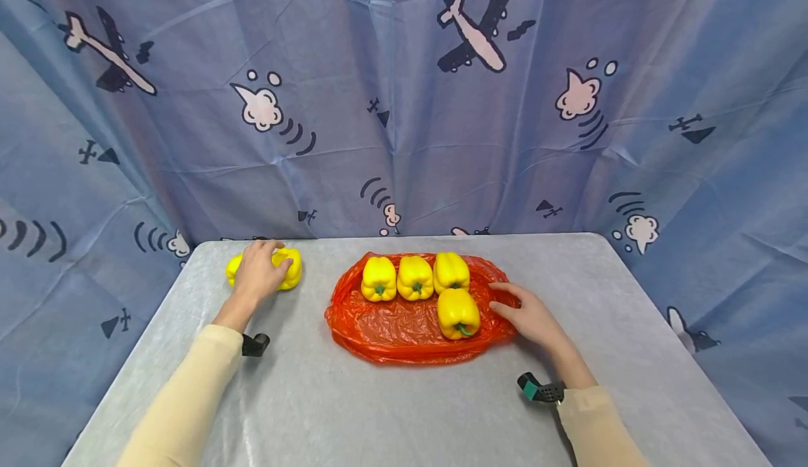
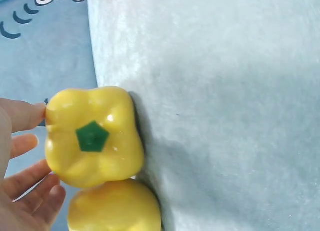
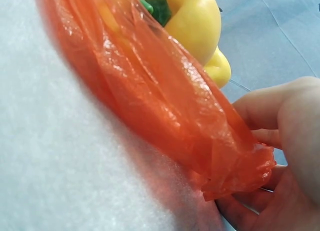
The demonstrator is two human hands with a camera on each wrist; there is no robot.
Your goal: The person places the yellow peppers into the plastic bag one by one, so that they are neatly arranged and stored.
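Observation:
At the table's far left, my left hand (image 1: 257, 271) is over two yellow bell peppers lying side by side. In the left wrist view, the thumb and some fingers are at the edge of the nearer bell pepper (image 2: 92, 163), spread rather than closed round it. The other bell pepper (image 2: 117, 208) lies against it. An opened red plastic bag (image 1: 398, 327) lies mid-table with several yellow bell peppers in it, one bell pepper (image 1: 458, 313) in front. My right hand (image 1: 533, 316) is at the bag's right rim, thumb and fingers apart, the crumpled rim (image 3: 235, 166) beside them.
A grey-white cloth covers the table (image 1: 353, 418). Behind and on both sides hangs a blue curtain (image 1: 341, 102) printed with planes and clouds. A black strap device (image 1: 255, 345) is on the left wrist and another strap (image 1: 546, 391) on the right.

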